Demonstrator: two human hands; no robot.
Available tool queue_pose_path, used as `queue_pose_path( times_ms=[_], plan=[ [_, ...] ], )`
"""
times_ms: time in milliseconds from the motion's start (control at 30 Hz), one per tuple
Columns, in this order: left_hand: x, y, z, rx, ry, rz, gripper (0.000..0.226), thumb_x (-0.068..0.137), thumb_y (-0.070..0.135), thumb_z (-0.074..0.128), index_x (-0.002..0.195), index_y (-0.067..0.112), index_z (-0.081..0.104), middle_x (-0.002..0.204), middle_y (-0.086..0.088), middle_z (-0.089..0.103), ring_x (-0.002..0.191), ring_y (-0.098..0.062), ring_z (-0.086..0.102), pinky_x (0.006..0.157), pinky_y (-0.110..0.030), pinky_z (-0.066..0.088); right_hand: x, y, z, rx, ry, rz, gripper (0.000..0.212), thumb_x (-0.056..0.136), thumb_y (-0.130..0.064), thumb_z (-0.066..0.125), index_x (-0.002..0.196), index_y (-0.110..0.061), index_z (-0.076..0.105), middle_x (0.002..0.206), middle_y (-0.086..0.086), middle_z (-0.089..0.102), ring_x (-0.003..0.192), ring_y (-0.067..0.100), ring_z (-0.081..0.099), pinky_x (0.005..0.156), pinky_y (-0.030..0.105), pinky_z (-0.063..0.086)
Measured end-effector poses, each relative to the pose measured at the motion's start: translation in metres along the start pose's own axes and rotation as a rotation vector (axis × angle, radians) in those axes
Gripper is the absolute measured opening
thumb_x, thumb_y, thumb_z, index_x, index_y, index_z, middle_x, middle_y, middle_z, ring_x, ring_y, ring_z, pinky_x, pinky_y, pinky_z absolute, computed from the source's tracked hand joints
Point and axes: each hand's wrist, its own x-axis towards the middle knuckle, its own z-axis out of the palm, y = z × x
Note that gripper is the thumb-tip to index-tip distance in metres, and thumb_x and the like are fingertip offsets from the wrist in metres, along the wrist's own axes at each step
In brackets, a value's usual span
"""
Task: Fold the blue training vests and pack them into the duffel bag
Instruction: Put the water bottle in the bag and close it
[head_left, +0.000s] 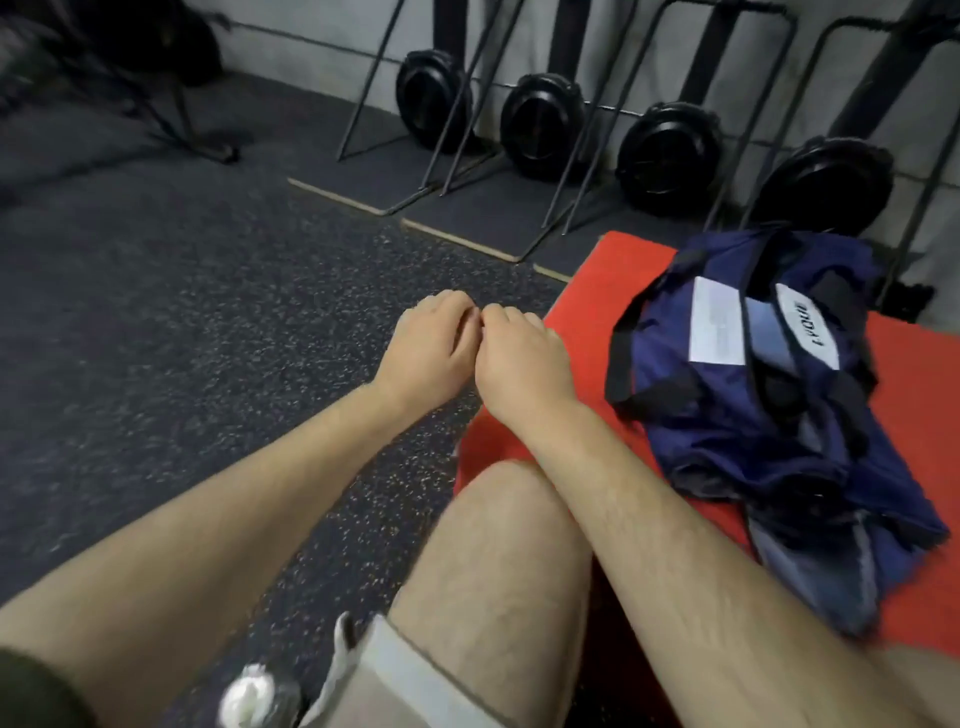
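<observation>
1. The speckled floor (208, 312) on the left held no task items, so nothing there needed handling.
2. The left hand (428, 345) hung out in front over the floor. Its fingers were curled under and I saw nothing in the grip.
3. The right hand (519, 358) sat just beside it with the knuckles touching. It was curled the same way and its grip looked empty too. I judged both hands idle between steps, since neither was near the cloth.
4. The weight plates (543, 124) leaned on the back wall, well apart from the work.
5. The red mat (587, 291) carried the gear, probably to keep it off the floor.
6. The duffel bag (727, 426) lay slumped on the mat to the right of the hands, straps loose. I couldn't tell whether it was unzipped.
7. The blue vests (841, 566) seemed to be the rumpled cloth at the bag's near end, touching it. It looked unfolded, and I couldn't separate the pieces from the bag. Folding looked not yet done.
</observation>
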Motion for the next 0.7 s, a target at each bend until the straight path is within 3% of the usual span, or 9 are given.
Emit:
queue_pose_path(
  times_ms=[167, 267, 433, 533, 600, 700],
  plan=[
    [-0.085, -0.100, -0.060, 0.207, -0.106, -0.102, 0.018, 0.099, 0.027, 0.044, 0.089, 0.017, 0.055, 0.087, 0.000, 0.059, 0.081, -0.022, 0.055, 0.069, -0.034, 0.039, -0.009, -0.100, 0.052, -0.149, -0.263, -0.199, 0.038, 0.094, -0.016, 0.056, 0.131, -0.017, 0.046, 0.132, 0.007, 0.055, 0.125, 0.029, 0.052, 0.096, 0.042, 0.044],
    [-0.151, -0.149, -0.076, 0.251, -0.169, -0.256, 0.019, 0.099, 0.032, 0.044, 0.093, 0.018, 0.057, 0.092, -0.003, 0.061, 0.086, -0.025, 0.058, 0.074, -0.039, 0.046, -0.031, -0.153, 0.097, -0.172, -0.455, -0.235, 0.045, 0.091, -0.019, 0.060, 0.134, -0.017, 0.044, 0.135, 0.009, 0.054, 0.126, 0.030, 0.051, 0.096, 0.042, 0.044],
    [-0.263, -0.190, -0.070, 0.245, -0.357, -0.463, 0.020, 0.098, 0.037, 0.045, 0.087, 0.020, 0.045, 0.094, -0.006, 0.058, 0.087, -0.030, 0.057, 0.073, -0.042, 0.043, -0.082, -0.216, 0.169, -0.169, -0.682, -0.265, 0.048, 0.092, -0.022, 0.061, 0.136, -0.017, 0.043, 0.139, 0.008, 0.053, 0.129, 0.030, 0.052, 0.097, 0.042, 0.044],
    [-0.318, -0.199, -0.061, 0.230, -0.523, -0.563, 0.030, 0.091, 0.038, 0.050, 0.111, 0.016, 0.053, 0.109, -0.007, 0.057, 0.099, -0.031, 0.058, 0.081, -0.043, 0.044, -0.118, -0.241, 0.200, -0.226, -0.795, -0.292, 0.056, 0.090, -0.025, 0.066, 0.140, -0.017, 0.041, 0.139, 0.006, 0.054, 0.128, 0.028, 0.054, 0.096, 0.040, 0.045],
    [-0.347, -0.200, -0.053, 0.226, -0.615, -0.619, 0.047, 0.087, 0.040, 0.053, 0.129, 0.017, 0.047, 0.118, -0.007, 0.055, 0.106, -0.032, 0.057, 0.085, -0.044, 0.045, -0.137, -0.252, 0.216, -0.281, -0.861, -0.335, 0.059, 0.090, -0.025, 0.067, 0.143, -0.015, 0.040, 0.140, 0.004, 0.054, 0.128, 0.027, 0.054, 0.096, 0.039, 0.045],
    [-0.383, -0.200, -0.037, 0.230, -0.737, -0.728, 0.060, 0.088, 0.049, 0.051, 0.138, 0.017, 0.041, 0.128, -0.010, 0.051, 0.114, -0.034, 0.055, 0.093, -0.048, 0.046, -0.153, -0.261, 0.230, -0.351, -0.923, -0.401, 0.060, 0.090, -0.027, 0.066, 0.141, -0.015, 0.038, 0.135, 0.003, 0.056, 0.124, 0.025, 0.056, 0.088, 0.037, 0.043]
  ],
)
